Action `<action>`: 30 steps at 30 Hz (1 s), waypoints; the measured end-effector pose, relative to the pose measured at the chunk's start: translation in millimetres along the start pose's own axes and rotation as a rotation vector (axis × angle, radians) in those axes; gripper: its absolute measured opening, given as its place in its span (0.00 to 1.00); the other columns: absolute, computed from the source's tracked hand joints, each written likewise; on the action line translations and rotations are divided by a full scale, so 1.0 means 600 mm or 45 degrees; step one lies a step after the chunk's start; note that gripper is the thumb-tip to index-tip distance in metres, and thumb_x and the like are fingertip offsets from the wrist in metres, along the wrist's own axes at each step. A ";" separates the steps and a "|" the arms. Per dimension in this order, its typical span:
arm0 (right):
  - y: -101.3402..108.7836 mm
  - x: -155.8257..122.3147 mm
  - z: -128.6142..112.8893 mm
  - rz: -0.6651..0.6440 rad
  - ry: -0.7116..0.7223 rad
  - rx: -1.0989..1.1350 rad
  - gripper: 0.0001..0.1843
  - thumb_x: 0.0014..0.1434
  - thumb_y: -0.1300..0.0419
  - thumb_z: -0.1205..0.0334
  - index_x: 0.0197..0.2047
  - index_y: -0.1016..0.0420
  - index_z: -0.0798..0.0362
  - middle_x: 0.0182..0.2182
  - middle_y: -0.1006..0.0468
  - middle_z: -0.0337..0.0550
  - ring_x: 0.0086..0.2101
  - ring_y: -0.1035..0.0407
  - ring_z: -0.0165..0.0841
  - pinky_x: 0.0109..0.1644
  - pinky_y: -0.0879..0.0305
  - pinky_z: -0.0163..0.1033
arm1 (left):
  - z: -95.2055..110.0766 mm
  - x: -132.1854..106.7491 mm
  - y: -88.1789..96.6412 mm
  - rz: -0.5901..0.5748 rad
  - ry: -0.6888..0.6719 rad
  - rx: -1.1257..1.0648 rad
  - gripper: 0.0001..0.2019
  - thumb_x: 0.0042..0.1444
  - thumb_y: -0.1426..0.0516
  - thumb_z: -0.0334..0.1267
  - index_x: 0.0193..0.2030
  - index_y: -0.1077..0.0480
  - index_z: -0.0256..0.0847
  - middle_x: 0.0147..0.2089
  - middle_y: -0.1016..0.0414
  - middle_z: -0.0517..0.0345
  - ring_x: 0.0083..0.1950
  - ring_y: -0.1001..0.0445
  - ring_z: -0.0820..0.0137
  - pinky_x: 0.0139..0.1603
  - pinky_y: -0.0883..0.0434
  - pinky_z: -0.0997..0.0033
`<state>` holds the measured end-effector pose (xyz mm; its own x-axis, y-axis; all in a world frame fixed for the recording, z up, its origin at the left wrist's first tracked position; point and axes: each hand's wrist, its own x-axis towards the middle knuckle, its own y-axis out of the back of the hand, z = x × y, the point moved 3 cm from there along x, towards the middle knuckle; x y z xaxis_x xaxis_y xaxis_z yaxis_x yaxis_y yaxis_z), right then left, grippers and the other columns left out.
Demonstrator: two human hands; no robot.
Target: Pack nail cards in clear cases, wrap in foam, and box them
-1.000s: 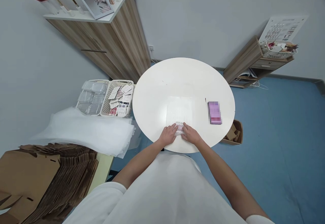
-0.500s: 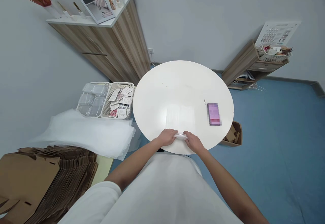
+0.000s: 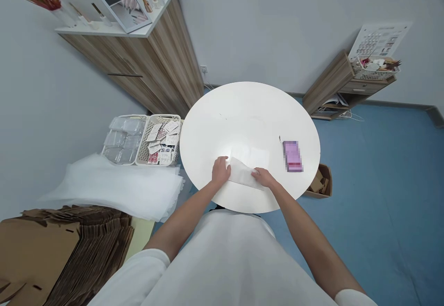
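Observation:
My left hand (image 3: pixel 221 169) and my right hand (image 3: pixel 264 177) both grip a white foam sheet (image 3: pixel 243 173) near the front edge of the round white table (image 3: pixel 243 116). The sheet is folded into a slanted strip between the hands, and whatever it wraps is hidden. A purple packet (image 3: pixel 292 155) lies on the table to the right of my right hand.
Left of the table stand a basket of clear plastic cases (image 3: pixel 122 138) and a basket of printed cards (image 3: pixel 160 139). A stack of white foam sheets (image 3: pixel 114 186) and flat cardboard boxes (image 3: pixel 65 246) lie at the left. A small cardboard box (image 3: pixel 319 181) sits on the blue floor.
A small pink-patterned item was between my hands; the white sheet has been folded over it. My left hand has moved up and away from me, tilting the wrapped strip.

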<state>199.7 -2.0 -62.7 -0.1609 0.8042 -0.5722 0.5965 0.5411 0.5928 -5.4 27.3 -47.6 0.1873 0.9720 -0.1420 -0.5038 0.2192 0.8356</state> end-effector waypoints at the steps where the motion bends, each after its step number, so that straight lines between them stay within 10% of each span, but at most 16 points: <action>1: 0.000 0.005 0.002 -0.017 -0.007 -0.004 0.13 0.57 0.54 0.57 0.37 0.32 0.52 0.36 0.27 0.44 0.34 0.33 0.31 0.32 0.41 0.32 | 0.015 -0.009 -0.004 -0.013 -0.215 0.068 0.17 0.54 0.54 0.33 0.51 0.42 0.39 0.52 0.38 0.48 0.53 0.38 0.63 0.51 0.39 0.61; 4: 0.000 0.017 0.005 -0.030 -0.007 -0.026 0.12 0.56 0.53 0.58 0.34 0.32 0.53 0.34 0.26 0.43 0.32 0.33 0.31 0.31 0.43 0.32 | 0.059 -0.042 -0.029 -0.216 -0.716 0.212 0.18 0.53 0.54 0.32 0.52 0.41 0.43 0.55 0.41 0.49 0.56 0.43 0.61 0.54 0.43 0.55; 9: 0.000 0.030 0.008 -0.052 -0.001 -0.065 0.11 0.56 0.52 0.57 0.29 0.33 0.53 0.30 0.27 0.42 0.30 0.34 0.30 0.30 0.44 0.31 | 0.099 -0.073 -0.063 -0.400 -1.074 0.301 0.19 0.54 0.57 0.32 0.52 0.40 0.42 0.56 0.41 0.50 0.58 0.45 0.62 0.58 0.49 0.55; 20: -0.001 0.030 -0.002 0.076 -0.022 -0.107 0.13 0.56 0.52 0.55 0.38 0.32 0.53 0.37 0.26 0.45 0.37 0.33 0.33 0.35 0.43 0.33 | 0.056 -0.055 -0.104 -0.315 -0.737 0.489 0.25 0.53 0.56 0.29 0.59 0.52 0.38 0.61 0.47 0.47 0.62 0.50 0.64 0.56 0.48 0.61; 30: 0.040 0.000 0.050 0.663 -0.325 -0.085 0.16 0.56 0.56 0.62 0.46 0.37 0.52 0.42 0.30 0.49 0.40 0.34 0.37 0.36 0.40 0.38 | 0.050 -0.046 -0.105 -0.324 -0.683 0.492 0.22 0.52 0.52 0.30 0.56 0.47 0.43 0.62 0.48 0.50 0.62 0.50 0.63 0.55 0.45 0.63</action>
<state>237.6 3.6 -65.9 0.3399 0.8881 -0.3095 0.4939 0.1115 0.8623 46.6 -15.7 -80.2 0.6994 0.6966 -0.1600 -0.0724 0.2917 0.9538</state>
